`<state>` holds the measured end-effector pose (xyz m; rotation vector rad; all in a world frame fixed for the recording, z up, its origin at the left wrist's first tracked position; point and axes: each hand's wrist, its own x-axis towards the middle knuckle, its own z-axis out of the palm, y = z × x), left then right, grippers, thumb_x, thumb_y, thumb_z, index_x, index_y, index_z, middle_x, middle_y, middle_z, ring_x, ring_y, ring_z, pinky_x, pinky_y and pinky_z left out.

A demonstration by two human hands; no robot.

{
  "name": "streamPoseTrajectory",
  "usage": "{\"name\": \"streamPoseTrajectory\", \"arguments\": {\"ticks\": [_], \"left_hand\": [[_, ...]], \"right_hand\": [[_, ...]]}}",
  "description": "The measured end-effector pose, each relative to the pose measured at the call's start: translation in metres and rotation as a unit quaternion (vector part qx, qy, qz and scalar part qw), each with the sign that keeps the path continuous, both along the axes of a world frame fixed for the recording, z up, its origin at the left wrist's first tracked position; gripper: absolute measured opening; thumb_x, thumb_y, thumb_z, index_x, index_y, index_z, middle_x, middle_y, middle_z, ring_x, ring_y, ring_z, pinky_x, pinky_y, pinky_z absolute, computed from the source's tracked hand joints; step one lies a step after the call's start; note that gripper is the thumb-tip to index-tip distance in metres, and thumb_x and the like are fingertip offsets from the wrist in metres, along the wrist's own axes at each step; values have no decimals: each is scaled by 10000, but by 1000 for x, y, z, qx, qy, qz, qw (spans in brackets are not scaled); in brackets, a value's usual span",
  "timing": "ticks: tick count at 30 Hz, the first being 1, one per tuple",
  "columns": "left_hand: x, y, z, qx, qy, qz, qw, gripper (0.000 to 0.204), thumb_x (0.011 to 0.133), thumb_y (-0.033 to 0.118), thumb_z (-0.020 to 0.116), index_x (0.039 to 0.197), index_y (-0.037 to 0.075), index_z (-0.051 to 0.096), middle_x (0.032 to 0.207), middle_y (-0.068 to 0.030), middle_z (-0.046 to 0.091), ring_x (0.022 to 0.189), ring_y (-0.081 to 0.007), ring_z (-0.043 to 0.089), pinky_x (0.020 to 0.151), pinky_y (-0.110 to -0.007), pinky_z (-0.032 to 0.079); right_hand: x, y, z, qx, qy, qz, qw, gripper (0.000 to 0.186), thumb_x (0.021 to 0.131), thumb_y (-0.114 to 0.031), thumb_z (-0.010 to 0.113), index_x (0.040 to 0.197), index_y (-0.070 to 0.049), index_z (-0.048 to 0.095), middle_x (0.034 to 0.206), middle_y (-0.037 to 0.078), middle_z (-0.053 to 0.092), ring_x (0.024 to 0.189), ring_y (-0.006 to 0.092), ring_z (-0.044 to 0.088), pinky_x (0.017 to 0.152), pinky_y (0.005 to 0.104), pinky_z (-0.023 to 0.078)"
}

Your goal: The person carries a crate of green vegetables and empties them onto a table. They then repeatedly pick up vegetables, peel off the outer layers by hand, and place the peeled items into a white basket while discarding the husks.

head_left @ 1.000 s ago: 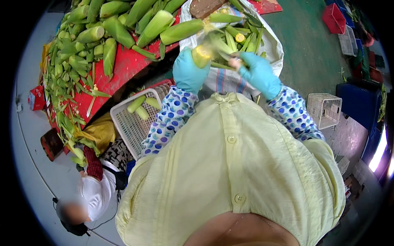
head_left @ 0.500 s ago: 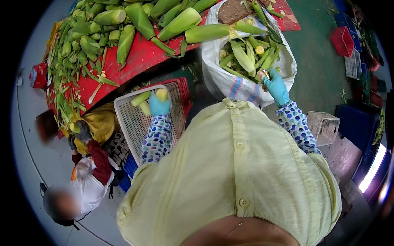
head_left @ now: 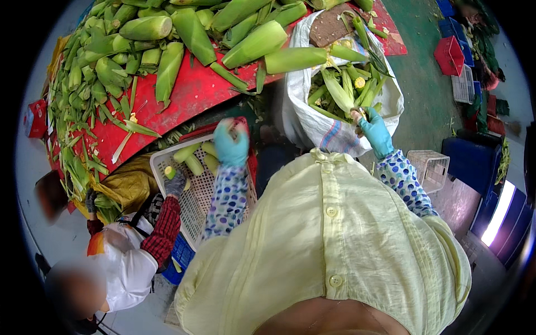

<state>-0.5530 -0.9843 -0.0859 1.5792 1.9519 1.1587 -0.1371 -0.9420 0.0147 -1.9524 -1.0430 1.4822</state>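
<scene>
My left hand (head_left: 231,143), in a light-blue glove, hovers over the right side of the white plastic crate (head_left: 159,167). Its fingers are loosely bent and apart, with no cob seen in them. Several trimmed corn cobs (head_left: 194,164) lie in the crate. At the near rim of the white woven sack (head_left: 298,95), my right hand (head_left: 377,133) is closed on a small shiny tool (head_left: 363,114), mostly hidden by the fingers. Corn husks (head_left: 336,89) and leaves fill the sack just beyond that hand.
Unhusked corn (head_left: 192,36) is heaped on the red table (head_left: 184,92). At left, a co-worker's gloved hand (head_left: 176,183) holds a cob over the crate. A brown block (head_left: 330,25) rests at the sack's far edge. An off-white basket (head_left: 429,170) stands at right.
The cob has left my left hand, which has moved right and slightly forward; more cobs show in the crate. The co-worker's hand has reached over the crate with a cob.
</scene>
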Motion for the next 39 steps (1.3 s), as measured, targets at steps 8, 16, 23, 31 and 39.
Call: {"name": "streamPoseTrajectory", "arguments": {"ticks": [8, 16, 23, 31, 39], "left_hand": [[129, 223, 13, -24, 417, -300, 857, 636, 842, 179, 663, 1450, 51, 522, 1479, -204, 517, 1348, -346, 521, 1101, -585, 383], [146, 228, 98, -295, -309, -429, 796, 746, 895, 431, 783, 1442, 8, 505, 1252, -193, 663, 1094, -296, 692, 917, -421, 590], [195, 183, 83, -394, -776, -247, 426, 575, 990, 429, 645, 1420, 62, 547, 1257, -173, 662, 1134, -361, 669, 949, -508, 590], [234, 134, 129, -324, -828, -259, 378, 559, 1060, 507, 450, 1376, 66, 585, 1324, -180, 635, 1218, -361, 601, 1063, -540, 486], [240, 114, 147, -325, -757, -97, 559, 537, 1073, 494, 419, 1403, 98, 572, 1397, -162, 615, 1274, -362, 593, 1118, -546, 461]], "right_hand": [[-28, 3, 22, 105, 56, 15, 993, 241, 1034, -154, 617, 1237, -25, 605, 892, 25, 633, 710, 92, 600, 637, 254, 523], [1, -28, 15, 237, -16, 47, 970, 436, 1034, -197, 633, 1431, -54, 525, 971, 72, 676, 796, 159, 636, 722, 309, 534], [-5, -7, 56, 387, -115, 183, 896, 783, 972, -277, 681, 1641, -203, 281, 944, 174, 676, 812, 331, 679, 755, 395, 541], [14, 8, 75, 296, -50, 304, 904, 731, 1046, -319, 596, 1653, -139, 230, 1288, 253, 643, 1103, 353, 671, 965, 380, 500], [8, 3, 68, 420, 14, 237, 876, 661, 1002, -144, 639, 1605, -139, 368, 1462, 184, 585, 1203, 269, 653, 1009, 342, 511]]}}
